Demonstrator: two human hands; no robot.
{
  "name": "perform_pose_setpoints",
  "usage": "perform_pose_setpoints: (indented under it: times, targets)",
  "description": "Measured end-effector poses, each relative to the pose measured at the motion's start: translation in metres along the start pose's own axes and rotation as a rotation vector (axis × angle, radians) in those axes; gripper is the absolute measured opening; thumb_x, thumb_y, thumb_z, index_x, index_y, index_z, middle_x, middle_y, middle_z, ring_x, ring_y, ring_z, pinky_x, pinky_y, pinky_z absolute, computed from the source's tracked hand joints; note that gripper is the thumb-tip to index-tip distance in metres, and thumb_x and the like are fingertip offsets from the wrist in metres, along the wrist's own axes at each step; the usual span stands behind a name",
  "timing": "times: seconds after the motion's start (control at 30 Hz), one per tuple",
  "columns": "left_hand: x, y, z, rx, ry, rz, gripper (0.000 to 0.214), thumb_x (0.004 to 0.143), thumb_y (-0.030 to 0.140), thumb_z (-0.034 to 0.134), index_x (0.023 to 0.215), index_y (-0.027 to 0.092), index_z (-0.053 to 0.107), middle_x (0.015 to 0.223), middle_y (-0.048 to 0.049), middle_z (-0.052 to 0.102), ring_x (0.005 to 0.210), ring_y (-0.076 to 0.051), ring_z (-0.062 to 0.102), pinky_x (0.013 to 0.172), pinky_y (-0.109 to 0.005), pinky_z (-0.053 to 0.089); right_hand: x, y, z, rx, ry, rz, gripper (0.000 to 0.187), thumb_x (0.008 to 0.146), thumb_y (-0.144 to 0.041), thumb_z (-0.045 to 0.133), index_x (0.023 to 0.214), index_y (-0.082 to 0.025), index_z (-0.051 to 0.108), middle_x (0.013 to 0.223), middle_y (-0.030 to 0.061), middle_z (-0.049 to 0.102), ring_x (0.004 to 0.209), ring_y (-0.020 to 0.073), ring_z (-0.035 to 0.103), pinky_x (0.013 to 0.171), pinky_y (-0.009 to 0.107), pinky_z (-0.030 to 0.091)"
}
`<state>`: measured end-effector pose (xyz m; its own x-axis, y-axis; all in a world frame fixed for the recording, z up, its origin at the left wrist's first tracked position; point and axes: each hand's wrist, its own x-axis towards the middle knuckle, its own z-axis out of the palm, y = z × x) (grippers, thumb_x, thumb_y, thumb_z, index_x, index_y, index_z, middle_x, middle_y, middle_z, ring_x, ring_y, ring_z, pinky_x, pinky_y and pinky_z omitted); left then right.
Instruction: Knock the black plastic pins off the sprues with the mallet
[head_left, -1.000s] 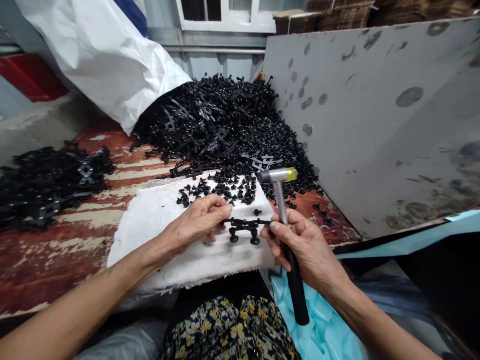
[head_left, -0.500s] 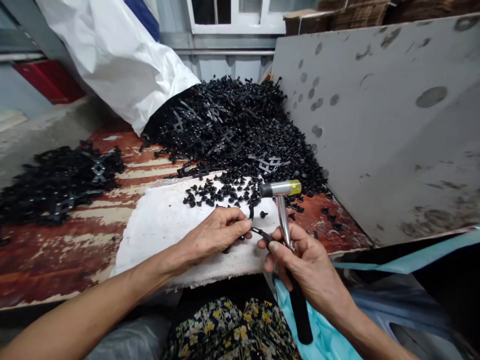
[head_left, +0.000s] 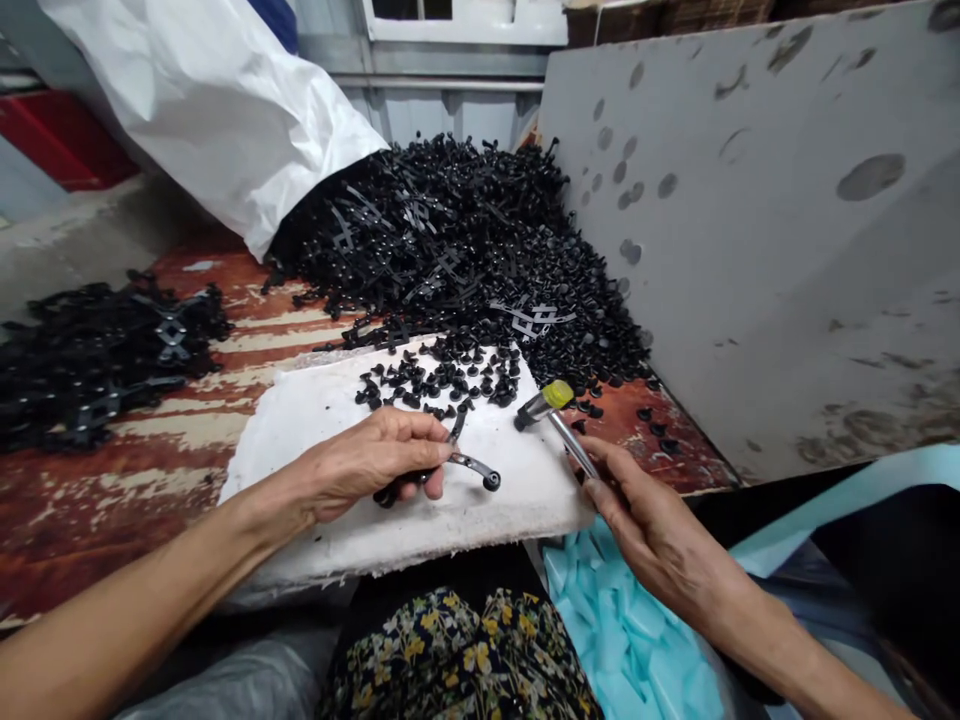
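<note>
My left hand (head_left: 367, 462) is closed on a black plastic sprue strip (head_left: 469, 466) that sticks out to the right over a white foam pad (head_left: 315, 420). My right hand (head_left: 645, 515) grips the shaft of a small metal hammer (head_left: 547, 405) with a yellow tip; the hammer head lies tilted at the pad's right edge. Several loose black plastic buttons (head_left: 442, 378) lie at the pad's far end.
A large heap of black plastic parts (head_left: 450, 240) spills from a white sack (head_left: 217, 100) behind the pad. Another black pile (head_left: 97, 350) lies at the left on the worn red tabletop (head_left: 112, 470). A grey board (head_left: 750, 240) stands at the right; turquoise sheeting (head_left: 622, 640) lies below.
My right hand let go of the strip's end and swung the hammer down toward the pad. My left hand now holds the strip alone and has turned it.
</note>
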<state>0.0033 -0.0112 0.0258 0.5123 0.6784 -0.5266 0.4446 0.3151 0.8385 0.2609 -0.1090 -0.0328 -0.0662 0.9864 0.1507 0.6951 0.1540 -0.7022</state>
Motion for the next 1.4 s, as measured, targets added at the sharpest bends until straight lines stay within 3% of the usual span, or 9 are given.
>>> perform_pose_setpoints:
  times: [0.13, 0.23, 0.47, 0.57, 0.63, 0.7, 0.77, 0.97, 1.4]
  targets:
    - [0.001, -0.002, 0.004, 0.037, 0.006, 0.018, 0.047, 0.070, 0.061, 0.063, 0.070, 0.014, 0.060, 0.055, 0.0008, 0.058, 0.047, -0.008, 0.040, 0.047, -0.022, 0.026, -0.001, -0.004, 0.007, -0.019, -0.071, -0.006, 0.041, 0.095, -0.028, 0.040, 0.135, -0.020, 0.046, 0.133, 0.0170, 0.060, 0.122, 0.0291, 0.057, 0.102, 0.052, 0.045]
    - [0.002, -0.001, 0.003, 0.147, 0.004, 0.067, 0.041, 0.074, 0.054, 0.062, 0.064, 0.015, 0.057, 0.060, -0.0011, 0.062, 0.050, -0.008, 0.040, 0.048, -0.022, 0.027, -0.001, -0.013, 0.010, 0.035, -0.078, 0.038, 0.042, 0.095, -0.036, 0.042, 0.133, -0.020, 0.051, 0.126, 0.0162, 0.065, 0.115, 0.0305, 0.062, 0.097, 0.051, 0.050]
    - [0.011, 0.014, 0.005, 0.310, -0.048, 0.104, 0.022, 0.079, 0.035, 0.054, 0.066, 0.018, 0.048, 0.066, -0.0027, 0.067, 0.046, -0.008, 0.043, 0.042, -0.021, 0.024, 0.001, -0.013, 0.012, 0.316, 0.079, 0.149, 0.038, 0.094, -0.040, 0.049, 0.126, -0.024, 0.059, 0.103, 0.0098, 0.068, 0.102, 0.0276, 0.064, 0.088, 0.043, 0.054]
    - [0.019, 0.020, 0.014, 0.298, -0.071, 0.091, 0.027, 0.084, 0.033, 0.048, 0.063, 0.018, 0.049, 0.061, -0.0009, 0.061, 0.045, -0.008, 0.045, 0.042, -0.020, 0.029, -0.004, -0.006, 0.016, 0.430, 0.082, 0.230, 0.038, 0.092, -0.042, 0.053, 0.126, -0.025, 0.058, 0.096, 0.0082, 0.065, 0.092, 0.0256, 0.064, 0.075, 0.038, 0.057]
    - [0.026, 0.020, 0.020, 0.266, -0.085, 0.056, 0.031, 0.086, 0.033, 0.045, 0.060, 0.018, 0.050, 0.053, 0.0014, 0.054, 0.042, -0.008, 0.043, 0.041, -0.020, 0.031, -0.008, -0.003, 0.019, 0.516, 0.061, 0.307, 0.040, 0.093, -0.044, 0.051, 0.127, -0.024, 0.055, 0.085, 0.0045, 0.062, 0.071, 0.0192, 0.062, 0.059, 0.030, 0.055]
    - [0.032, 0.018, 0.023, 0.228, -0.111, 0.028, 0.033, 0.087, 0.033, 0.044, 0.058, 0.018, 0.049, 0.048, 0.0033, 0.049, 0.038, -0.007, 0.039, 0.039, -0.020, 0.029, -0.010, -0.002, 0.020, 0.600, 0.033, 0.381, 0.043, 0.094, -0.046, 0.049, 0.129, -0.023, 0.052, 0.072, -0.0013, 0.055, 0.050, 0.0124, 0.049, 0.042, 0.023, 0.044]
    - [0.036, 0.015, 0.025, 0.207, -0.135, 0.027, 0.033, 0.087, 0.034, 0.045, 0.058, 0.018, 0.048, 0.049, 0.0035, 0.048, 0.037, -0.006, 0.038, 0.037, -0.019, 0.026, -0.011, -0.002, 0.020, 0.661, 0.016, 0.413, 0.045, 0.093, -0.047, 0.050, 0.130, -0.022, 0.050, 0.064, -0.0051, 0.048, 0.041, 0.0095, 0.036, 0.034, 0.020, 0.033]
    - [0.041, 0.013, 0.024, 0.231, -0.142, 0.052, 0.031, 0.086, 0.037, 0.046, 0.061, 0.018, 0.047, 0.052, 0.0033, 0.048, 0.038, -0.006, 0.038, 0.036, -0.019, 0.024, -0.008, -0.002, 0.019, 0.738, 0.025, 0.382, 0.037, 0.093, -0.044, 0.052, 0.124, -0.024, 0.052, 0.073, -0.0038, 0.051, 0.047, 0.0087, 0.038, 0.038, 0.020, 0.033]
    - [0.045, 0.014, 0.025, 0.225, -0.154, 0.045, 0.028, 0.087, 0.036, 0.046, 0.066, 0.017, 0.049, 0.053, 0.0036, 0.049, 0.038, -0.005, 0.037, 0.035, -0.017, 0.022, -0.008, -0.005, 0.018, 0.734, -0.006, 0.382, 0.040, 0.094, -0.047, 0.049, 0.124, -0.020, 0.047, 0.066, -0.0067, 0.046, 0.041, 0.0072, 0.033, 0.034, 0.020, 0.027]
